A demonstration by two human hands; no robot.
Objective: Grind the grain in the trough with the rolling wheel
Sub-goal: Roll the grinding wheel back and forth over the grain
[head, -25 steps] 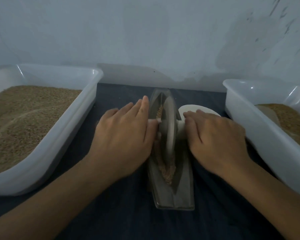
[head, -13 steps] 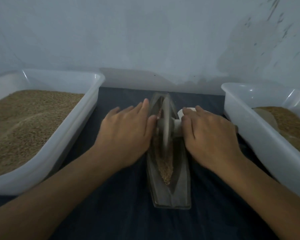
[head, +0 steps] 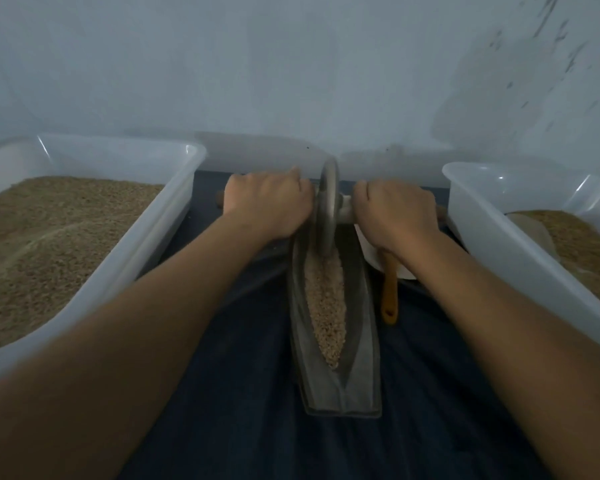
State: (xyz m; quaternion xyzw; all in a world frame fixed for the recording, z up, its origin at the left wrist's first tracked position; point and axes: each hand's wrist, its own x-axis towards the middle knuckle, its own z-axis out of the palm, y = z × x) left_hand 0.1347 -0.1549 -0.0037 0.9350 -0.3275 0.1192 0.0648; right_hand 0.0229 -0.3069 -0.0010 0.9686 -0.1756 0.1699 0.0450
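We have the rolling wheel point(head: 327, 206) at the 12 o'clock end of the trough point(head: 340, 344), left hand point(head: 269, 202) and right hand point(head: 397, 211) each holding its axle in a closed grip, and the grain point(head: 326, 306) stretches toward 6 o'clock along the trough's long axis.

Wheel point(head: 327, 209) and trough point(head: 361, 368): dull grey metal, matt. Grain point(head: 326, 306): coarse, tan. Tubs point(head: 146, 237): glossy translucent white plastic. Surface point(head: 257, 427): dark blue cloth. Orange handle point(head: 389, 292): smooth, material unclear.
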